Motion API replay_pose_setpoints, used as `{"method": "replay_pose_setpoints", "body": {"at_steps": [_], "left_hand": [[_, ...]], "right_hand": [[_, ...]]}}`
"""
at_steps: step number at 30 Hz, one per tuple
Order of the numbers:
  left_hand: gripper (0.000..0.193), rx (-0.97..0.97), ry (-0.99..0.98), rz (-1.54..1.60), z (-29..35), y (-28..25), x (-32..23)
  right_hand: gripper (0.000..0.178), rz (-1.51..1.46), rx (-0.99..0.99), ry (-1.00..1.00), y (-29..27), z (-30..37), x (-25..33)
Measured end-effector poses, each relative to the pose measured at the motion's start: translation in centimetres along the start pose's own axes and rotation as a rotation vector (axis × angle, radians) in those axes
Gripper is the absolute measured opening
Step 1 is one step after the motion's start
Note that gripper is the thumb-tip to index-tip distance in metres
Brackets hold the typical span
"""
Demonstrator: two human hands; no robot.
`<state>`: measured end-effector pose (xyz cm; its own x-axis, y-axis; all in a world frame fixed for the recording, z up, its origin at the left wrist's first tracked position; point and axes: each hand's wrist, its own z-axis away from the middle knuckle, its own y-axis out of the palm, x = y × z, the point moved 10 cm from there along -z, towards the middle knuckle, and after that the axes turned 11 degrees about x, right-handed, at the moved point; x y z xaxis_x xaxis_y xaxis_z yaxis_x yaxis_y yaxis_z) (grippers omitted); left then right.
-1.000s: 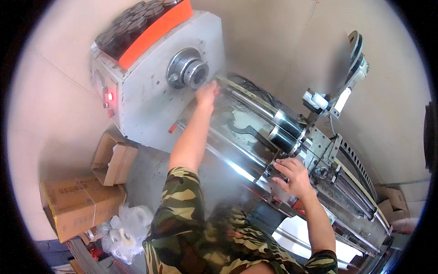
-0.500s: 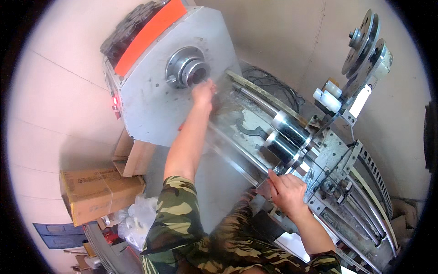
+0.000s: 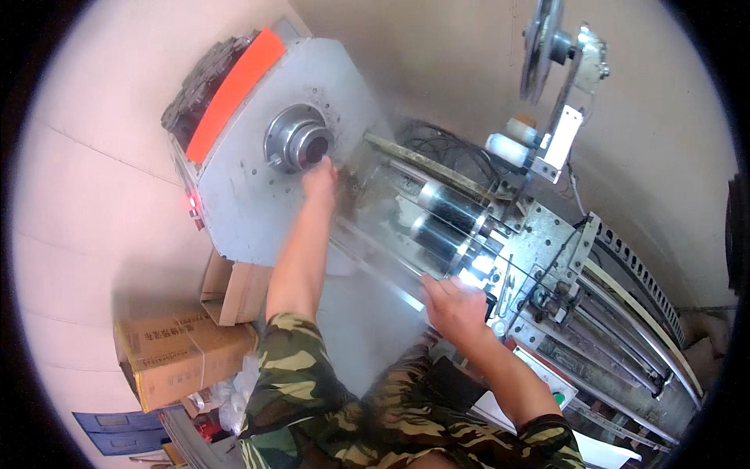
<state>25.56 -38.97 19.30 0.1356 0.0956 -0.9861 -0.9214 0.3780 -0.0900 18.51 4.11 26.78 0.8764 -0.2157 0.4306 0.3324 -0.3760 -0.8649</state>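
Note:
My left hand (image 3: 320, 181) is closed at the lower rim of the round steel spindle (image 3: 314, 146) on a grey machine housing (image 3: 234, 199). What its fingers pinch, if anything, is too small to tell. Lower right, my right hand (image 3: 455, 311) is curled at the near edge of a metal carriage (image 3: 539, 227), beside the end of a steel rail. Its grip is partly hidden behind the hand. Two dark, shiny rollers (image 3: 449, 209) sit on the carriage, pointing toward the spindle. A thin dark line runs across them.
An orange guard (image 3: 237, 94) tops the housing. A spool wheel (image 3: 539, 55) and white cylinders (image 3: 508, 148) stand on an arm above the carriage. Cables (image 3: 449, 148) lie behind the rails. Cardboard boxes (image 3: 176, 352) and clear plastic bags (image 3: 234, 402) are at lower left.
The carriage with its rollers and spool arm has moved left toward the spindle, my right hand moving with it. A hook spanner seen earlier is out of sight. My view has shifted.

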Motion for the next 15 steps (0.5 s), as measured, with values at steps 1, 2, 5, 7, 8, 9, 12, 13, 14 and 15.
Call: {"method": "replay_pose_setpoints", "body": {"at_steps": [1,2,5,7,8,9,12,13,14,15], "left_hand": [[0.021,-0.063,0.219,-0.163,0.7,-0.6,-0.5],[0.022,-0.123,0.436,-0.320,2.5,-0.3,-1.7],[0.040,0.193,0.787,-0.790,16.3,8.5,-11.4],[0.055,0.492,0.977,-1.020,24.0,13.9,-14.3],[0.064,0.636,1.077,-1.136,27.1,16.1,-14.4],[0.063,0.697,1.143,-1.188,28.7,17.4,-13.7],[0.059,0.805,1.290,-1.292,30.1,20.4,-10.4],[0.055,0.785,1.293,-1.292,29.5,20.6,-9.5],[0.051,0.772,1.302,-1.284,29.1,21.4,-8.5],[0.048,0.721,1.346,-1.261,29.2,22.0,-8.0]], "right_hand": [[0.017,-0.013,-0.052,-0.020,-0.7,-0.1,0.4],[0.017,-0.021,-0.102,-0.035,-1.7,-0.2,0.7],[0.017,0.043,-0.057,-0.069,-1.3,-0.4,0.2],[0.020,0.060,0.162,0.056,-0.1,-0.7,-0.2],[0.022,0.033,0.293,0.149,-0.3,-1.3,-0.1],[0.025,0.004,0.423,0.237,-0.1,-1.0,-0.2],[0.037,-0.168,-0.044,0.039,-4.3,0.8,1.3],[0.041,-0.122,-0.121,0.030,-5.4,2.4,1.8],[0.045,-0.069,-0.199,0.031,-6.5,4.8,2.0],[0.050,-0.006,-0.275,0.032,-7.6,7.5,2.0]]}}
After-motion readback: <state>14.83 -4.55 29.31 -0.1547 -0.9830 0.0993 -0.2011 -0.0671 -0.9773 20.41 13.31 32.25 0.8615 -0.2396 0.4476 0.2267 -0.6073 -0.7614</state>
